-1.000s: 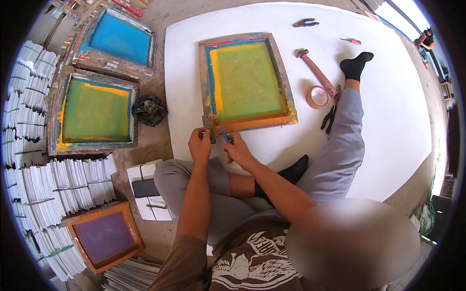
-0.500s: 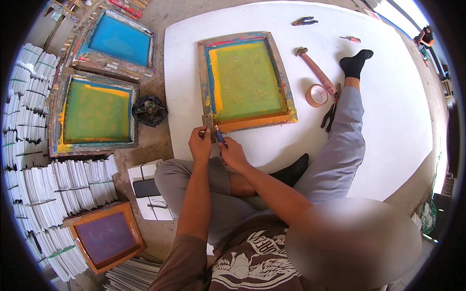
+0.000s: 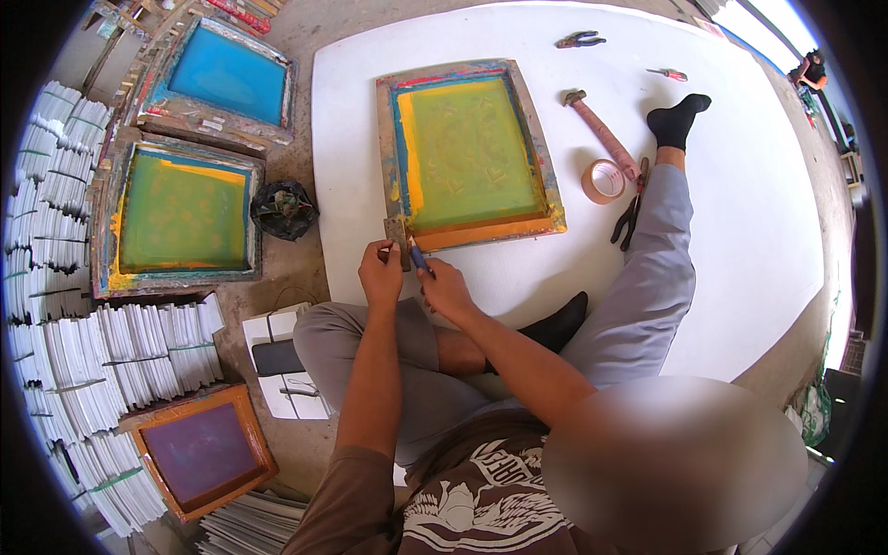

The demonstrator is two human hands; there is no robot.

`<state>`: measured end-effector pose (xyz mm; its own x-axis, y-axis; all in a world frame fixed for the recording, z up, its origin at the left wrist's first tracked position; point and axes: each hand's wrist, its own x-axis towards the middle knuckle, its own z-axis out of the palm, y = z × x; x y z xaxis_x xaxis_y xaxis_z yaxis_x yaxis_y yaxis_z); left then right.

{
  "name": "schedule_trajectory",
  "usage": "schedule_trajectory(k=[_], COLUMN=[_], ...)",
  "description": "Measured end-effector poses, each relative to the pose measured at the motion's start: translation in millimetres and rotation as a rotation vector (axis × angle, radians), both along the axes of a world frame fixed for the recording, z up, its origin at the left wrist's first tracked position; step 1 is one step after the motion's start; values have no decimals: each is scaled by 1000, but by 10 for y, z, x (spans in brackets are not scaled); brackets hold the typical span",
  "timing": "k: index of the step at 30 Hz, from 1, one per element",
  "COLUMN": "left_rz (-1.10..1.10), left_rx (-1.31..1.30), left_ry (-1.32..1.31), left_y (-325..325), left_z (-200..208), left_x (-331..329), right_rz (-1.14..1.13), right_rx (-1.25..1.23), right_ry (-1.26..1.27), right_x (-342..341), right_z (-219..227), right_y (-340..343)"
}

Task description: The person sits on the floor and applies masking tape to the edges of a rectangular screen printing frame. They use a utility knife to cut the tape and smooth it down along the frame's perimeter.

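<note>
A wooden screen-printing frame (image 3: 547,166) with green-yellow mesh lies flat on the white board. At its near left corner, my left hand (image 3: 380,275) pinches a flat, dark, hinge-like piece (image 3: 398,236) against the frame. My right hand (image 3: 447,289) is closed around a slim blue-handled tool (image 3: 419,257). The tool's tip points up toward that corner, right beside the flat piece; its exact kind is too small to make out.
On the white board (image 3: 740,231) lie a hammer (image 3: 601,131), a tape roll (image 3: 603,181), pliers (image 3: 580,40), dark-jawed pliers with red handles (image 3: 631,215) and a screwdriver (image 3: 668,74). More screens (image 3: 254,222), a black bag (image 3: 285,210) and paper stacks (image 3: 69,370) stand left.
</note>
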<state>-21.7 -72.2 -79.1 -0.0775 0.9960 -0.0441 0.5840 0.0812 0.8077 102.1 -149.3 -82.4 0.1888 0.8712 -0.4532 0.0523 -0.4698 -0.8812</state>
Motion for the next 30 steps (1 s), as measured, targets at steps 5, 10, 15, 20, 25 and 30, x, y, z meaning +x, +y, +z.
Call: schedule_trajectory(k=[5, 10, 15, 20, 25, 30], left_rz=[-18, -102, -202, -191, -193, -185], left_rx=[21, -30, 154, 195, 181, 173], left_ry=[26, 130, 445, 384, 291, 197], left_y=[-31, -54, -107, -70, -57, -51], left_z=[3, 98, 148, 38, 15, 22], left_x=[-28, 48, 84, 50, 14, -14], right_rz=[-76, -73, -57, -29, -73, -78], right_rx=[7, 62, -3, 51, 148, 183], right_ry=[20, -38, -318, -305, -149, -105], right_x=[36, 39, 110, 244, 189, 112], right_z=[137, -7, 172, 127, 49, -32], right_y=[-49, -86, -181, -229, -172, -53])
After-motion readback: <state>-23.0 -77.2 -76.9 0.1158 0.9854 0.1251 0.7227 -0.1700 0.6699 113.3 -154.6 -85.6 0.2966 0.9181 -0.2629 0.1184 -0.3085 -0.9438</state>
